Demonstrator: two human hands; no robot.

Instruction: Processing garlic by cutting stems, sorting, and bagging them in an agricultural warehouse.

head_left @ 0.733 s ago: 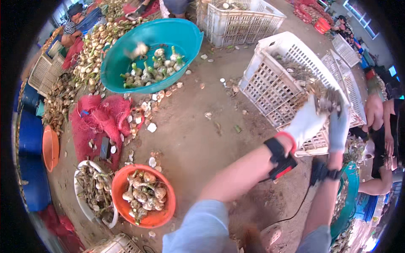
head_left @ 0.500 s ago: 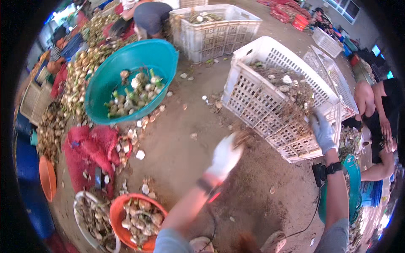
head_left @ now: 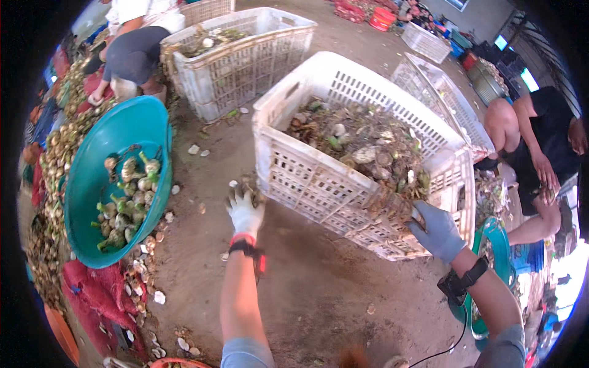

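My left hand (head_left: 245,214), in a white glove, reaches down to the dirt floor with its fingers spread. A small heap of dry trimmings (head_left: 253,186) lies at its fingertips, beside the corner of a white slatted plastic crate (head_left: 319,178). The crate is heaped with onion-like waste (head_left: 374,144): dry stalks, roots and pale skins. My right hand (head_left: 440,234), in a grey-blue glove, is closed at the crate's near side. Its fingertips meet a brown clump of dry trimmings (head_left: 392,205) hanging over the rim; what it grips is partly hidden.
A teal tub (head_left: 89,178) with onion-like bulbs stands left, above red mesh sacking (head_left: 92,300). Another white crate (head_left: 245,73) is behind. A bent-over person (head_left: 132,55) works far left; a seated person (head_left: 540,147) is at right beside a green tub (head_left: 500,245). A cable trails lower right.
My left hand has moved left and away from me to the crate's corner, its fingers spreading. My right hand stays at the crate's near side. The whole view has shifted, moving the crates left.
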